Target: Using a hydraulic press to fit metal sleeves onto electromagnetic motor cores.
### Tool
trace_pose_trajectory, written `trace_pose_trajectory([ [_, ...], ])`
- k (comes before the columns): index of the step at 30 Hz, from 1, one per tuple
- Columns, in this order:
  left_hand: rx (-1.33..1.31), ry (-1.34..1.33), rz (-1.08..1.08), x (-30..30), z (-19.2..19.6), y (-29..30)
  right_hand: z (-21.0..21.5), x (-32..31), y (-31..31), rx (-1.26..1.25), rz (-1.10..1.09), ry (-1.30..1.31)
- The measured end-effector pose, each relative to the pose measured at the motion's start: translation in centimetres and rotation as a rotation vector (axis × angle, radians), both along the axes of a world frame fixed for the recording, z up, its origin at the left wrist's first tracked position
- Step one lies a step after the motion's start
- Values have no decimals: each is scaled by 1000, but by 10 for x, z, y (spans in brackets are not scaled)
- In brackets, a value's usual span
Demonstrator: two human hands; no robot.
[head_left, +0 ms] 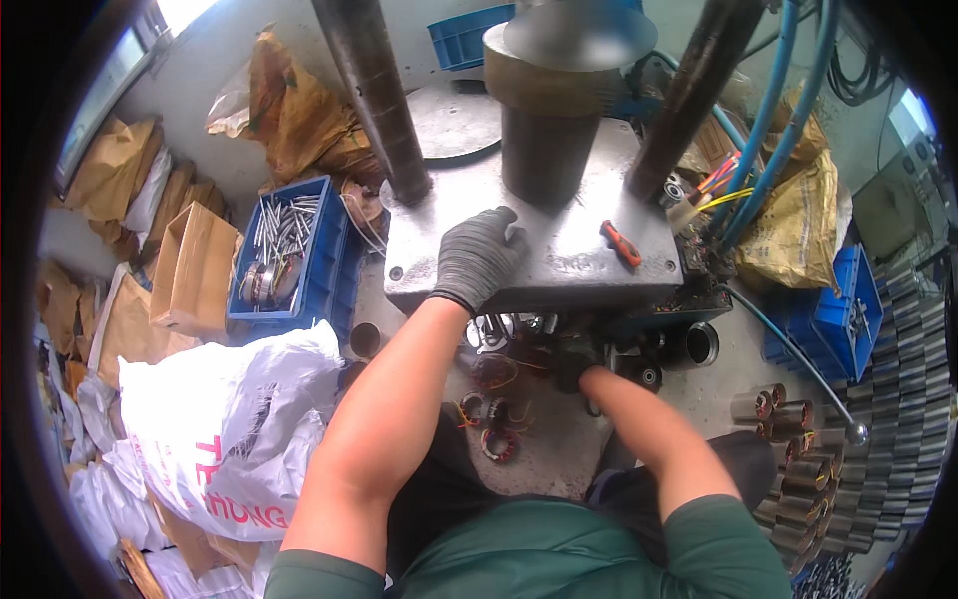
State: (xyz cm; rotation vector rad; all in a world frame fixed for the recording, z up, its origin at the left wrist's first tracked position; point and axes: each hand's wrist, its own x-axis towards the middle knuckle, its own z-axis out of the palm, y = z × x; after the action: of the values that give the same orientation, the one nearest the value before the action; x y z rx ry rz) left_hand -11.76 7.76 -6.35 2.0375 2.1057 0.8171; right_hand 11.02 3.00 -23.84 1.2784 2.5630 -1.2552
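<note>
Two gloved hands at work: left hand (479, 255) lies flat and open on the press plate (569, 265); right hand (577, 361), grip unclear, reaches among wound coils (499, 444) below it. Likely heavy, stiff, wires delicate; hold the core.

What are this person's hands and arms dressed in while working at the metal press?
Both hands wear dark grey knitted work gloves: the left hand shows a snug cuff at the wrist, while the right hand sits low in shadow. The forearms are bare. Short green fabric sleeves cover the upper arms at the picture's lower edge.
</note>
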Motion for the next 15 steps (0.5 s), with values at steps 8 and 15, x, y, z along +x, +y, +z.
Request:
trace_pose_trajectory([
  [8,-69,-21,-92,19,12,12,-159,33,-17,258,-101,26],
  [15,-111,-9,-56,7,12,6,-163,33,-71,41,-233,-158],
])
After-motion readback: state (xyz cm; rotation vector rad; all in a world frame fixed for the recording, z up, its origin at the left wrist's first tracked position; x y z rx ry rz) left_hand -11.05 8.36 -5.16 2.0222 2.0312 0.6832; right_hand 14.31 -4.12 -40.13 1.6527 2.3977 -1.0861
